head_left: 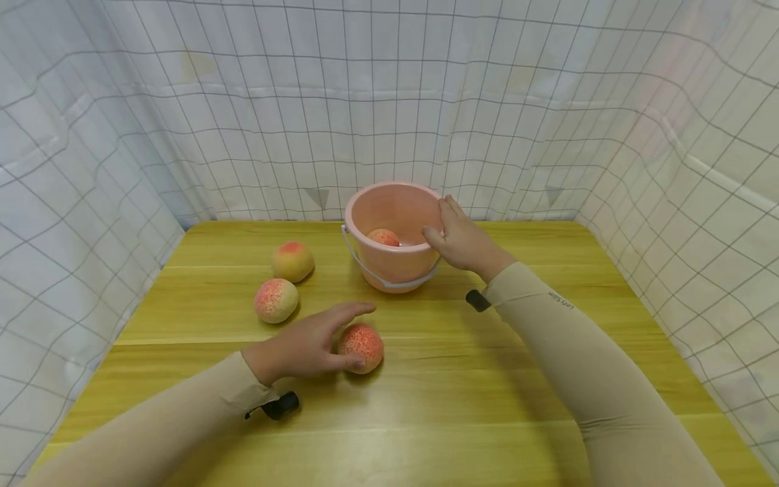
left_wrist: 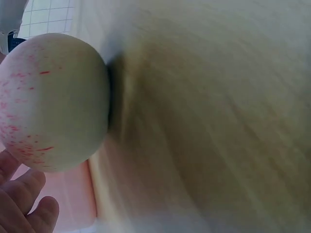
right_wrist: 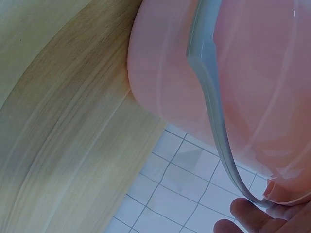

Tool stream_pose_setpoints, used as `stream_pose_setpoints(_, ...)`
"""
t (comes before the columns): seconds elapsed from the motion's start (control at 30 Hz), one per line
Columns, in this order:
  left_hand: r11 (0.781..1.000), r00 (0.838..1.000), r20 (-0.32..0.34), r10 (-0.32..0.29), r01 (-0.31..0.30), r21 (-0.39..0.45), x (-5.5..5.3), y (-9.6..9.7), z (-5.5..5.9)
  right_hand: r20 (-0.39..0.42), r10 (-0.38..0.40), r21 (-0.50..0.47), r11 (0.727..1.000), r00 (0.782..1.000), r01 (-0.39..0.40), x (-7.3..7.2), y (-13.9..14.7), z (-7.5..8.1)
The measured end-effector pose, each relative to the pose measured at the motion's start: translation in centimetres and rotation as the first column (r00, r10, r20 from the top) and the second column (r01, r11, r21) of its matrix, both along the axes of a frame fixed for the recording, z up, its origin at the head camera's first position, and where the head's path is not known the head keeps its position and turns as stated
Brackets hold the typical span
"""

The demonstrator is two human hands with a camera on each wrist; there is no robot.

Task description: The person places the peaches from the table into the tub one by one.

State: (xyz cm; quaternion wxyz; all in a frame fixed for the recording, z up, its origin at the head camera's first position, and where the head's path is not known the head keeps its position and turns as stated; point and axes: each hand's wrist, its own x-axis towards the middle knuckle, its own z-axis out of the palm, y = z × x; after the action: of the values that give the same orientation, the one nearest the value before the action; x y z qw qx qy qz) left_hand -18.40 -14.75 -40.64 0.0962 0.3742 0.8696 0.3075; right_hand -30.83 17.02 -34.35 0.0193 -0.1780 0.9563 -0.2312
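On the wooden table, my left hand [head_left: 309,346] reaches around a red-speckled peach [head_left: 364,349]. Its thumb lies against the near side, while the extended fingers stand off the far side. In the left wrist view the pale, red-flecked side of that peach [left_wrist: 58,104] shows, fingertips [left_wrist: 24,191] right by it. Farther back stands a pink bucket [head_left: 389,264] with a grey handle [head_left: 398,284]. My right hand [head_left: 465,240] grips the bucket's right rim, thumb over the inside edge and fingers outside. Another peach [head_left: 383,237] lies inside the bucket.
Left of the bucket sit two more peaches, a yellow one with a red top [head_left: 293,262] and a speckled one [head_left: 276,301] just in front of it. White grid-patterned curtains [head_left: 255,108] enclose the table [head_left: 438,419] at the back and both sides.
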Motion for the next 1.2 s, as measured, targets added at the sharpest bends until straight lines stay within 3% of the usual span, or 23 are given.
stream_pose_setpoints(0.8, 1.000, 0.996, 0.090, -0.005, 0.006, -0.016, -0.7, 0.1, -2.0, 0.005, 0.002, -0.011, 1.000, 1.000, -0.002, -0.1, 0.1, -0.3)
stream_pose_setpoints(1.2, 1.000, 0.985, 0.174, 0.008, -0.003, -0.026, -0.8, 0.2, -2.2, 0.002, -0.004, -0.026, 1.000, 1.000, 0.004, 0.0, 0.1, -0.2)
